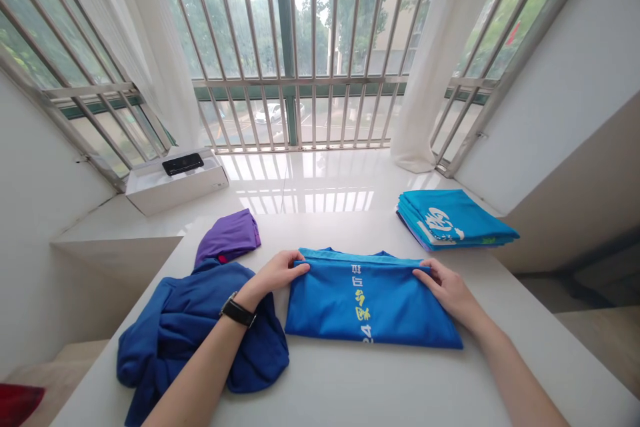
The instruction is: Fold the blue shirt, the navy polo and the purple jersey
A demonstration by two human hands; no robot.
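A blue T-shirt (325,307) with white and yellow lettering lies partly folded on the white table in front of me. My left hand (280,273) pinches its upper left corner between thumb and fingers; a black watch (238,310) is on that wrist. At the upper right corner, my right hand (445,287) grips the same edge in a pinch. A lighter blue band runs along the top edge between both hands. Beside my left forearm is a crumpled dark blue garment (200,320), with a purple cloth (227,235) just behind it.
A stack of folded shirts (450,217), bright blue on top, sits at the table's right back. On the sill at left is a white box (175,190) with a black phone (183,163) on it. Barred windows and white curtains (420,80) stand behind the table (360,387).
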